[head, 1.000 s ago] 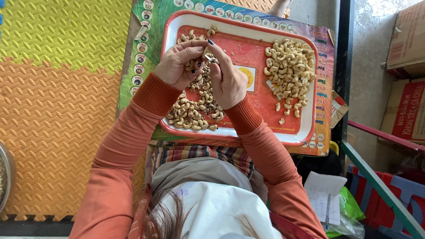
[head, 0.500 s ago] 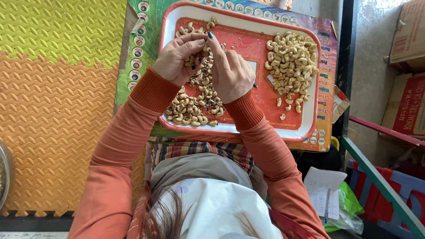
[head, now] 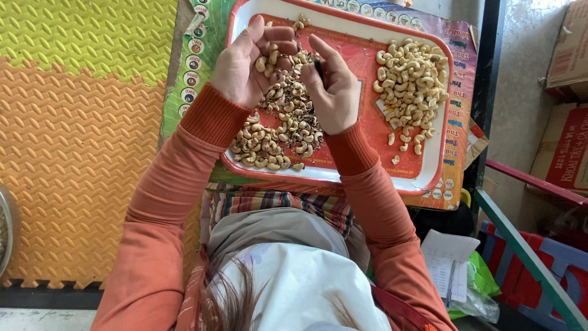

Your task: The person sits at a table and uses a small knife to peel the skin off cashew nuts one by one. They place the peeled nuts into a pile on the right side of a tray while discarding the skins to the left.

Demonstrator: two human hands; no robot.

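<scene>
A red and white tray (head: pixel 343 178) rests on my lap, on top of a colourful printed board (head: pixel 202 55). A heap of cashew nuts mixed with brown skins (head: pixel 278 132) fills its left half. A cleaner pale pile of cashews (head: pixel 411 79) lies on the right half. My left hand (head: pixel 248 64) is cupped over the left heap with several cashews in its palm. My right hand (head: pixel 331 89) pinches a small dark tool (head: pixel 318 66) beside it, just above the heap. Both sleeves are orange.
Yellow and orange foam floor mats (head: pixel 79 122) lie to the left, with a metal bowl's rim (head: pixel 6 233) at the far left edge. Cardboard boxes (head: pixel 566 92) stand at the right. A paper slip with a pen (head: pixel 447 263) and a green bag lie near my right elbow.
The view shifted slightly. My left hand has turned palm up with cashews in it, and both hands stay close together over the left heap.
</scene>
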